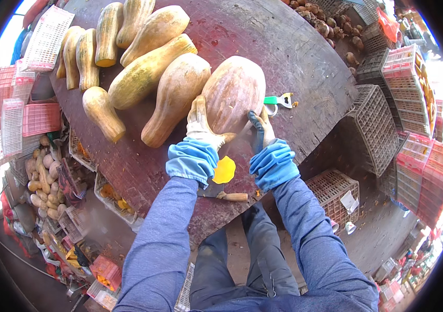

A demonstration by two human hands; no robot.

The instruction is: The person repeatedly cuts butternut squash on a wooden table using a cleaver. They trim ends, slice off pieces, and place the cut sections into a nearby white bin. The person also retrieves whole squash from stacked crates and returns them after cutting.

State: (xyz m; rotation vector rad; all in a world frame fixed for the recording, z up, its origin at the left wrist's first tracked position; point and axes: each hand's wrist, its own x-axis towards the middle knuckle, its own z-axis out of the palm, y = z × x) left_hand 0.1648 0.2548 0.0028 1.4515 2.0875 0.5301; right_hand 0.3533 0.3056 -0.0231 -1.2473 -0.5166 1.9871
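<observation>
A large tan winter squash (239,87) lies on the round wooden table, its broad end pointing away from me. My left hand (202,124), in a pale work glove, grips its near left side. On the near right side, my right hand (262,128) holds it too, in a glove with dark-coated fingers. A green-handled peeler (282,100) rests just beyond my right hand. Between my forearms is a bright yellow cut squash slice (224,170). Nearer to me lies a knife with a wooden handle (234,196); part of its dark blade is covered.
Several long-necked squashes (153,70) crowd the table's (299,50) left half. Plastic crates (375,128) stand stacked at the right, and another crate (334,195) sits by the table's near right edge. Left of the table, more squashes (45,179) are heaped on the floor.
</observation>
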